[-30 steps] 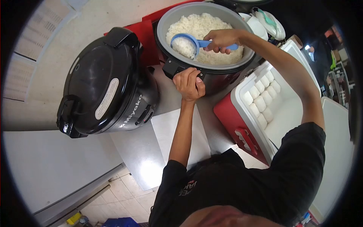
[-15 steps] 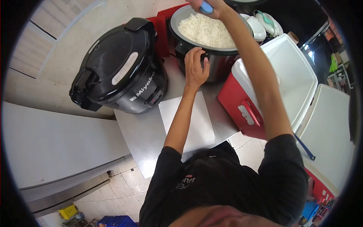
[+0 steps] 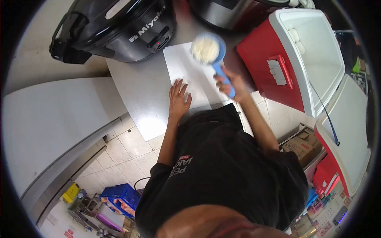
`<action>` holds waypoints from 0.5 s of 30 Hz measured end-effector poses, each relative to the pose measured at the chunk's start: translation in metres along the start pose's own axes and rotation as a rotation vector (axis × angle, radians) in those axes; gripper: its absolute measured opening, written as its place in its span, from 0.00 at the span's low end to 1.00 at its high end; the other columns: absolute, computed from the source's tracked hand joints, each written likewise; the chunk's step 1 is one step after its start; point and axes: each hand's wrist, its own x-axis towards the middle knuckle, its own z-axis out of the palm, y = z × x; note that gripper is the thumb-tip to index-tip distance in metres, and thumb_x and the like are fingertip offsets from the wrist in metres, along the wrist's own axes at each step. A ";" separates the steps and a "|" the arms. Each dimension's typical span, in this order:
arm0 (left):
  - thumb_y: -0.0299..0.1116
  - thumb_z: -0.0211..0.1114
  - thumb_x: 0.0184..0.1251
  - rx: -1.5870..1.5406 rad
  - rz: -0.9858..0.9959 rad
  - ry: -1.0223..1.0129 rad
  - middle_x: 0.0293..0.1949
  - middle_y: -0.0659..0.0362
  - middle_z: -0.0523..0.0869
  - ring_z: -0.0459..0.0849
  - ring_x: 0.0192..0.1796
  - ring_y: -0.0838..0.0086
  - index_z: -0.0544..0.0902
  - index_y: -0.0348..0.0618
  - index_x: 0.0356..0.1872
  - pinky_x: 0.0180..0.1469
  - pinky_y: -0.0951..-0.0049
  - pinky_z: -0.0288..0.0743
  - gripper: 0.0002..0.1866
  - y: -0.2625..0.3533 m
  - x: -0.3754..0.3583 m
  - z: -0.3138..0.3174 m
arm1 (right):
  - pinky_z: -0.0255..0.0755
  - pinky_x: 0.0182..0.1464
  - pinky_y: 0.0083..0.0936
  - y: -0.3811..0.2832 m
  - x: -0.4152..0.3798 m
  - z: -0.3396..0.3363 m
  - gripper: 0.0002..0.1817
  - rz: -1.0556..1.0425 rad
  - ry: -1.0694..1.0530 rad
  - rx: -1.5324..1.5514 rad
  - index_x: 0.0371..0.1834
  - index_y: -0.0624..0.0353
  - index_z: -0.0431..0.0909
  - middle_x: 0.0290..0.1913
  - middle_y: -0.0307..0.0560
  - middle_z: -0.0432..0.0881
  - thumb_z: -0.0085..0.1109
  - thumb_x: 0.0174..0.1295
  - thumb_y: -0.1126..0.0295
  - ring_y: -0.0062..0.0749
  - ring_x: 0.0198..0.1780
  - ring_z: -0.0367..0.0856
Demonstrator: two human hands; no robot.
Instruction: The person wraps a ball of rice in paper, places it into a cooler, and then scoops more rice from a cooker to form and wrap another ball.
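Over rectangular white paper [image 3: 178, 59], your right grip [image 3: 234, 85] clasps the round blue scoop [image 3: 218, 68], left grip [image 3: 179, 101] spread; carrying white rice [image 3: 205, 50], next move likely needs steadiness.

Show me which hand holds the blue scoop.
The right hand, gripping the blue scoop by its handle, white rice in the bowl. The left hand holds nothing; it is spread at the left edge of the white sheet.

The head-worn camera looks forward and down, close above the shirt [image 3: 226, 170] and metal table [image 3: 135, 85].
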 end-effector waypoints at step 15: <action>0.39 0.62 0.65 -0.125 0.045 0.039 0.68 0.55 0.69 0.57 0.74 0.61 0.80 0.43 0.56 0.74 0.53 0.46 0.20 -0.023 -0.012 0.016 | 0.77 0.30 0.40 0.057 0.030 -0.064 0.32 -0.600 0.343 -2.207 0.72 0.33 0.57 0.34 0.48 0.77 0.52 0.65 0.67 0.46 0.28 0.81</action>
